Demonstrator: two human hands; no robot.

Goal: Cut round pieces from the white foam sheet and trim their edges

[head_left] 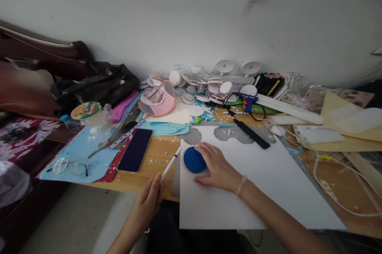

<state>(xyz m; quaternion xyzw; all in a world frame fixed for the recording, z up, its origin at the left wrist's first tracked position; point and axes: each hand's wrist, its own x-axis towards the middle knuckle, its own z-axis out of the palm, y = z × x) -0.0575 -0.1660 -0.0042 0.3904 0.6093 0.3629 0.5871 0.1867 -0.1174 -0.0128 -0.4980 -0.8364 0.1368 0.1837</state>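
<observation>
My left hand (151, 195) is closed round a slim white pen (171, 164), whose dark tip points up and away, beside the left edge of a large white sheet (256, 194). On that sheet's left part lies a round blue disc (194, 160) with a pale rim. My right hand (217, 165), with a beaded bracelet at the wrist, grips the disc's right side, fingers at its top edge and thumb low. Curved cut-outs along the sheet's far edge show a grey mat (231, 135) underneath.
Left of the sheet lie a dark phone (135, 150), glasses (71, 166) on blue paper and a pink visor cap (159, 103). Behind are several white discs, a blue glue gun (248, 102) and a black-handled tool (252, 134). A white cable (319, 180) loops at right.
</observation>
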